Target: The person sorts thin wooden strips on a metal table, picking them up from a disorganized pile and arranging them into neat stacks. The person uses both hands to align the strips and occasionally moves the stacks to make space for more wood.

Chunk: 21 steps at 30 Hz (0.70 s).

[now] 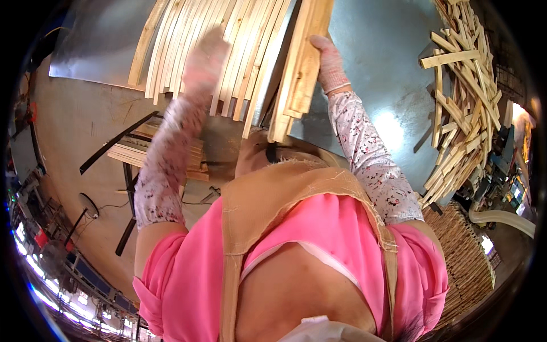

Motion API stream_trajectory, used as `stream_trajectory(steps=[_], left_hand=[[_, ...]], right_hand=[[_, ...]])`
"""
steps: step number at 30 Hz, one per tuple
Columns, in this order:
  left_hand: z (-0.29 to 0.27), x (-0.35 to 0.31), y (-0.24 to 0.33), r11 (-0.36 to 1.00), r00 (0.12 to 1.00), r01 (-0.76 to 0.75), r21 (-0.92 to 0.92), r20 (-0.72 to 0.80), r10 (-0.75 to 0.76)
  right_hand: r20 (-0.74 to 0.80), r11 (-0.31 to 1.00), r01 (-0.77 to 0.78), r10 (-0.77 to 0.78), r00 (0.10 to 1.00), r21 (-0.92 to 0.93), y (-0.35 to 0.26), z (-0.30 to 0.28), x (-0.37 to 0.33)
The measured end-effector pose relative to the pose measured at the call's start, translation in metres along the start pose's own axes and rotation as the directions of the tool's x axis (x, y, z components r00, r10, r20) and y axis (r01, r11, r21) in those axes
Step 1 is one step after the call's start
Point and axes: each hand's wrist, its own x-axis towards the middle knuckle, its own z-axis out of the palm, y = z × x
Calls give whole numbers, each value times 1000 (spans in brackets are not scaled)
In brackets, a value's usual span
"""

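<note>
- Wooden slats (299,68) bundle, far centre on metal table (387,62), gripped by gloved right hand (329,62).
- Left hand (202,62) blurred, on fanned strips (228,51); grip unclear.
- Scrap wood pile (461,97) right.

A woodworking workshop. Pale cut wooden slats (228,57) lie fanned across a sheet-metal desk (387,62); a loose heap of short offcuts (461,97) is piled at its right edge. Stacked timber (467,262) fills the lower right, and further boards rest on a metal frame (134,171) over a bare concrete floor (74,131).
</note>
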Motion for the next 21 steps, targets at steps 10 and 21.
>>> stream_trajectory(steps=[10, 21], left_hand=[[146, -117, -8, 688, 813, 527, -499, 531, -239], [177, -132, -23, 463, 820, 557, -689, 367, -439]], right_hand=[[53, 970, -14, 1, 999, 241, -32, -43, -11], [111, 950, -87, 56, 992, 299, -33, -99, -32]])
